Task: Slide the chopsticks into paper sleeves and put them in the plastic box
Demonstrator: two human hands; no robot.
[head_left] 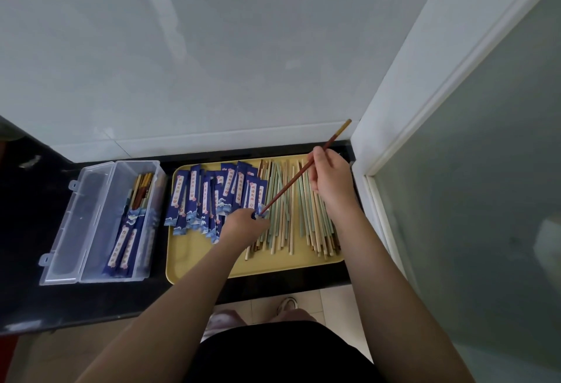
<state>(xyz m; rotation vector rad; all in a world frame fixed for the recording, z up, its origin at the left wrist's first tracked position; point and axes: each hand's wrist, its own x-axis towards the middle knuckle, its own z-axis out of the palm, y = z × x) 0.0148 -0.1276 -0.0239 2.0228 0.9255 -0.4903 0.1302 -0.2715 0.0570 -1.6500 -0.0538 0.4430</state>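
Red-brown chopstick [299, 175] pinched in right grip [329, 176]; tip entering sleeve [258, 212] held by left grip [243, 226].

Over the yellow tray [212, 267], right hand [329, 174] feeds a brown chopstick [291, 185] into left hand's [246, 224] blue sleeve [260, 211].

I cannot see how far the red chopstick [291, 182] enters the paper sleeve [260, 212]; my left hand [243, 226] covers most of that sleeve. The sleeve print is too small to read. At 9 o'clock, the worktop [24, 230] runs off frame.
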